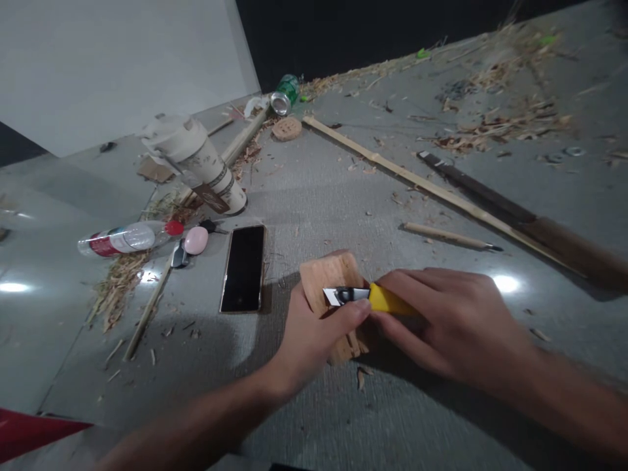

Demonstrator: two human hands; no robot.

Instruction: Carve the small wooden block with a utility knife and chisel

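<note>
A small block of light brown wood (330,271) is gripped by my left hand (314,330), whose fingers wrap behind it. My left thumb lies along the handle end of a yellow utility knife (387,299). Closed around the knife's yellow body is my right hand (451,320). The knife's short slanted blade points left and lies across the face of the block; whether the edge bites into the wood I cannot tell. A few shavings (362,376) lie just below the block.
Left of my hands lie a phone (244,268), a pink oval thing (196,241) and a plastic bottle (132,239). A lidded cup (201,163) stands behind. To the right are a pointed stick (446,237), a long bamboo strip (392,169) and a dark long-bladed tool (490,196). A green can (284,95) lies at the back.
</note>
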